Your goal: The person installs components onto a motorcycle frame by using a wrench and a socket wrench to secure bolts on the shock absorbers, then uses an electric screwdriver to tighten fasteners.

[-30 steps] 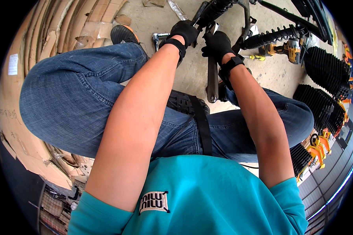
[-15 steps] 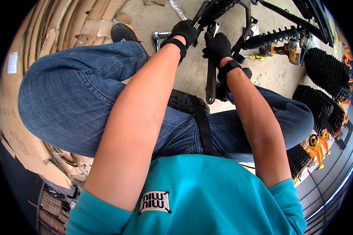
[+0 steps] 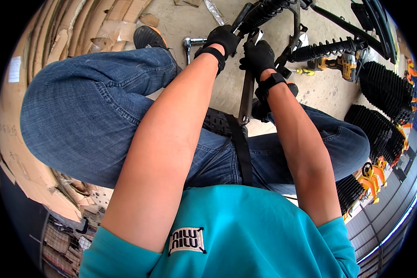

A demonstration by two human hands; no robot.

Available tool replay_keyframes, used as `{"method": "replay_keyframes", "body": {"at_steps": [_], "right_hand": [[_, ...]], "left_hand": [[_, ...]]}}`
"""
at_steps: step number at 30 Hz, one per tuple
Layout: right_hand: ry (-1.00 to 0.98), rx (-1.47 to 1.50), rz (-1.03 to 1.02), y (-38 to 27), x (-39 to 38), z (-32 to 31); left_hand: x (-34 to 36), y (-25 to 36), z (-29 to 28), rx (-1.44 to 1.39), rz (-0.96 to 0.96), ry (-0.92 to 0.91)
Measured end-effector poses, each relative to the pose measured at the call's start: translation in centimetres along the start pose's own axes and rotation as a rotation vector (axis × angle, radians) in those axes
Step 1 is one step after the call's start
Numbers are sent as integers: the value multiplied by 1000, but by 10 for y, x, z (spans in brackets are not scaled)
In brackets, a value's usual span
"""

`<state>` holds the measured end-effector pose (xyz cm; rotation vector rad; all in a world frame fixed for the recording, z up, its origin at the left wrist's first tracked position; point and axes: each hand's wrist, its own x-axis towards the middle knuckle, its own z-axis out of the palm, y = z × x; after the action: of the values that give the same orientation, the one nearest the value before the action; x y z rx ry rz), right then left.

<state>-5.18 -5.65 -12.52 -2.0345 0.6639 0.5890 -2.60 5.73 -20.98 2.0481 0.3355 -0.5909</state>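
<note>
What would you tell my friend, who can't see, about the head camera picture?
The right hand, in a black glove, grips a long dark bar; the left hand, gloved too, is right by a black frame with coil springs. On the floor lie a silver tool, a yellow-handled tool and a yellow-and-black power tool, with cardboard at the left.

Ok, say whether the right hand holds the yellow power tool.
No, the yellow power tool lies on the floor, while the right hand grips a long dark bar.
</note>
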Motion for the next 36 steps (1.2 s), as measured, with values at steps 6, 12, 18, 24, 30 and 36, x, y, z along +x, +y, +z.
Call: {"method": "replay_keyframes", "body": {"at_steps": [6,12,18,24,30,36], "right_hand": [[-21,58,46,-5,-3,-1],[-37,45,56,-6,-4,2],[-18,-3,63,-7,0,7],[3,-22,57,-6,4,10],[24,-9,53,-3,3,13],[69,8,56,-1,4,16]], "left_hand": [[-11,11,-8,-79,-72,-30],[-9,8,-4,-75,-28,-5],[-4,2,2,-44,-3,35],[-5,6,-2,-64,-34,-4],[-7,7,-1,16,2,43],[-5,4,0,-23,-5,7]]}}
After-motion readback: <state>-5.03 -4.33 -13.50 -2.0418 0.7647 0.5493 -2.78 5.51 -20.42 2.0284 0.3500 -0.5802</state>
